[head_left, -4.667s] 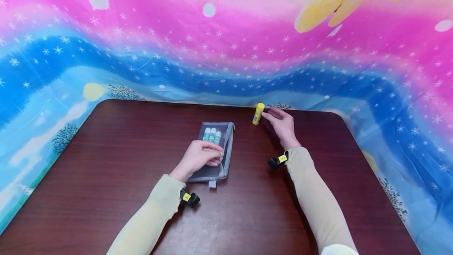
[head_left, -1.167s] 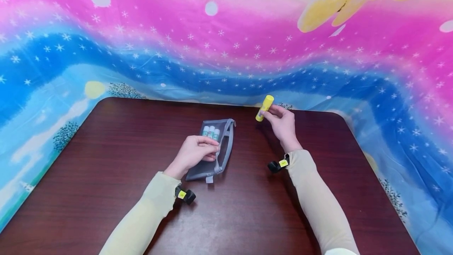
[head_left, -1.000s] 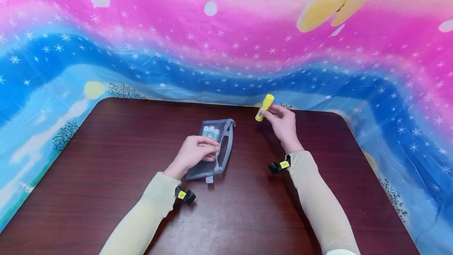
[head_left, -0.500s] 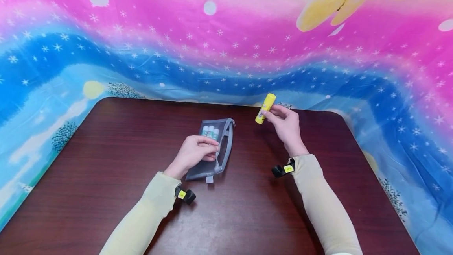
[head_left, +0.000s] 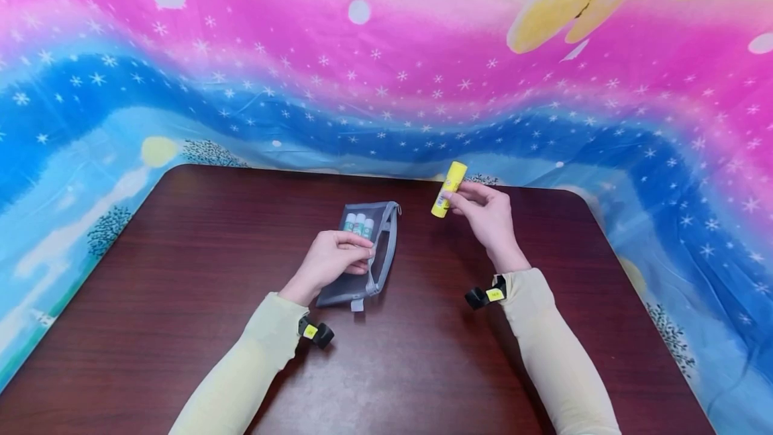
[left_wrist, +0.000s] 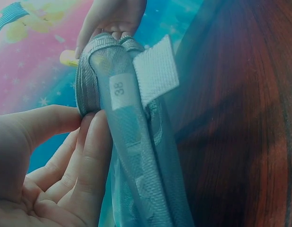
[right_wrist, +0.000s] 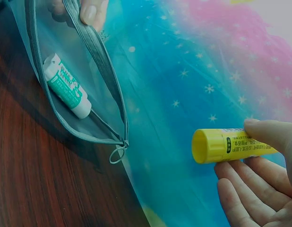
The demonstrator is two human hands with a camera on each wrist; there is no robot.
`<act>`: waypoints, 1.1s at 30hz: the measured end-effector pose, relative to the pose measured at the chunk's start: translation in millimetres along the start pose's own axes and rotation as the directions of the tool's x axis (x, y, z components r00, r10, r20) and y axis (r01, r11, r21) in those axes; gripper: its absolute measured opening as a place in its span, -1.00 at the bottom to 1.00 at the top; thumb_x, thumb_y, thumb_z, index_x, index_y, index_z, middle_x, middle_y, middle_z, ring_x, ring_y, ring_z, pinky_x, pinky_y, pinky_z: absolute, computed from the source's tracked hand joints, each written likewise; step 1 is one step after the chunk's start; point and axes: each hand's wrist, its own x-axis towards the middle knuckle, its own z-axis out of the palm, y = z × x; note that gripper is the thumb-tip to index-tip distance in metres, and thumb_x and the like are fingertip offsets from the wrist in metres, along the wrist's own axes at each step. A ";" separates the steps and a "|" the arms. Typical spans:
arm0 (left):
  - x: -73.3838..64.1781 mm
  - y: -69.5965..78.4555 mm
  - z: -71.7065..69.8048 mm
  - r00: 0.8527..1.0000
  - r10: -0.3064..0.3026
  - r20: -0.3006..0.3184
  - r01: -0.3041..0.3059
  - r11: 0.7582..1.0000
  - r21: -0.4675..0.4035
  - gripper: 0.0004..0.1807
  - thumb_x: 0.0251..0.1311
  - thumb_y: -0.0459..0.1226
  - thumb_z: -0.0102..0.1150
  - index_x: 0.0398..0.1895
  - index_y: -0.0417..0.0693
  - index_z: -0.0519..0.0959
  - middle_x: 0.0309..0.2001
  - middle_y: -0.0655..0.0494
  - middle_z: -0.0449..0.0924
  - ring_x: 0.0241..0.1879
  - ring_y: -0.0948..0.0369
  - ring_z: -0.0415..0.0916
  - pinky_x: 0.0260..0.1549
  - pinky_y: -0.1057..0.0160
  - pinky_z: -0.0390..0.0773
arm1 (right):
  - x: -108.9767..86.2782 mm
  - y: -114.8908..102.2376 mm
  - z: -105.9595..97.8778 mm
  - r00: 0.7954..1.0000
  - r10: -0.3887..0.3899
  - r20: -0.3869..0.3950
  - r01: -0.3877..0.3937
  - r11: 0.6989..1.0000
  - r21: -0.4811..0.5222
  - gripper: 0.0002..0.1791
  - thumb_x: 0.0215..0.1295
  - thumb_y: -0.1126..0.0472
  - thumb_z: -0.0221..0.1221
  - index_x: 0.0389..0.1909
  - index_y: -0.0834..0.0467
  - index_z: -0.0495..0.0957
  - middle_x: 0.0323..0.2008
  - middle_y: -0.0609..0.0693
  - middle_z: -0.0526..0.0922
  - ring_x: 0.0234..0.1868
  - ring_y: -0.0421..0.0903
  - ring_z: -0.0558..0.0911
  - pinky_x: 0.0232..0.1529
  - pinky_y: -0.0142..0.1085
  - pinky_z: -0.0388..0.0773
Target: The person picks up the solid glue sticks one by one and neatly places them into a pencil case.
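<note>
In the head view my left hand pinches the upper edge of a grey mesh zipper pouch, lifting it so the mouth gapes to the right. Three green-and-white glue sticks show through the mesh. The right wrist view looks into the mouth, where one green-and-white glue stick lies. My right hand holds a yellow glue stick between thumb and fingers, tilted and right of the pouch, apart from it. In the left wrist view thumb and fingertips grip the zipper edge.
The dark wooden table lies under both hands. A colourful printed cloth rises behind its far edge and along both sides. A white tag sticks out from the pouch's near end.
The right hand has picked the yellow glue stick up off the table, then drawn slightly back and tilted it. The left hand has raised the pouch's edge, widening its mouth.
</note>
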 end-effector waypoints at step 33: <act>-1.3 1.6 -0.4 1.000 0.007 -0.013 -0.007 1.000 0.000 -0.77 0.19 -0.39 0.41 -0.10 -0.32 0.72 -0.28 -0.12 0.75 -0.41 0.09 0.72 -0.31 0.14 0.76 | -20.1 16.7 31.3 0.960 0.187 0.207 -0.182 0.982 -0.046 -0.45 0.19 0.05 0.49 0.12 0.26 0.65 -0.11 0.17 0.75 -0.14 0.24 0.73 -0.04 -0.02 0.71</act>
